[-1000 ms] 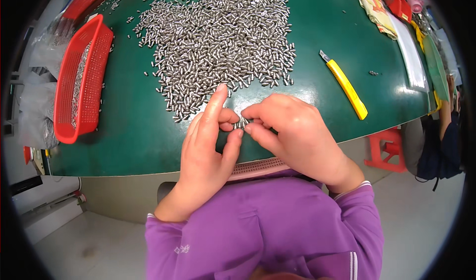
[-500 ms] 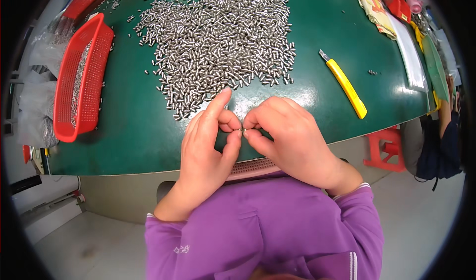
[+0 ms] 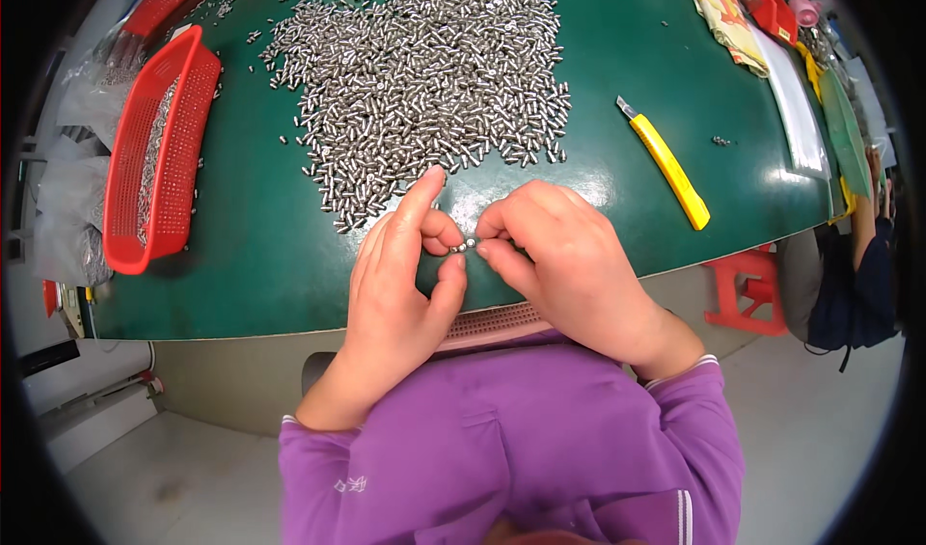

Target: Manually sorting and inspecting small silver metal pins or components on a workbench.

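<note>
**benchrat:** Since the red basket (image 3: 154, 149) sits at the far left with some small metal pins in it, I'd guess that's the bin for the ones already handled. One basket in plain view, plus a sliver of a second behind it.

**pinhead:** Yeah, and the loose pile of pins (image 3: 424, 72) is dead centre, way too many to count. Left hand (image 3: 400, 275) and right hand (image 3: 564, 256) meet just below it, fingertips pinching one tiny pin (image 3: 467, 244) between them. One yellow box cutter (image 3: 667, 164) parked right, out of the way.
</note>
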The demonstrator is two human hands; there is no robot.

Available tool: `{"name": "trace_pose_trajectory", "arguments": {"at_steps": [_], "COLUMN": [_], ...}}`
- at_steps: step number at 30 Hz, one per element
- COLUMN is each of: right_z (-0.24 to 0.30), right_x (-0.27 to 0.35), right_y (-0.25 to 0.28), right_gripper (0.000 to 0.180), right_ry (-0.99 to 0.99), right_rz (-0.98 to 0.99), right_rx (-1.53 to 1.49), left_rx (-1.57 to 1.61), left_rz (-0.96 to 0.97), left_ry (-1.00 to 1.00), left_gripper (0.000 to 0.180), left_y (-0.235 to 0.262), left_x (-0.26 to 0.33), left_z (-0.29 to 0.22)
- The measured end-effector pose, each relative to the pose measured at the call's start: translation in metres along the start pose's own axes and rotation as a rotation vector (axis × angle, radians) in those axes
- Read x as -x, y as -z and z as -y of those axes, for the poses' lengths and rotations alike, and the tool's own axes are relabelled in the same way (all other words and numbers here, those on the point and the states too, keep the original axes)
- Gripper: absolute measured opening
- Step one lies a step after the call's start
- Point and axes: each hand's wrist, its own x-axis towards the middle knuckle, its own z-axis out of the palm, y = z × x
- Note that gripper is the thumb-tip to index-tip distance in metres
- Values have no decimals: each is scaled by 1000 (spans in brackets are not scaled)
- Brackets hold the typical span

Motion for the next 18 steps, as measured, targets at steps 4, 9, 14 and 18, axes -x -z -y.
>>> {"name": "trace_pose_trajectory", "arguments": {"at_steps": [4, 9, 14, 18], "right_z": [-1, -2, 7, 6], "right_x": [-1, -1, -7, -10], "right_y": [-2, 2, -1, -6], "right_gripper": [20, 27, 30, 23], "right_ry": [16, 9, 47, 115], "right_rz": [0, 54, 43, 80], "right_rx": [-16, -38, -1, -21], "left_rx": [5, 10, 80, 122], "left_rz": [0, -25, -116, -180], "left_ry": [-19, -39, -2, 17], "left_gripper": [79, 83, 82, 81], "left_y": [1, 1, -1, -1], "left_x": [-1, 1, 4, 4], "left_z": [-3, 1, 6, 8]}}
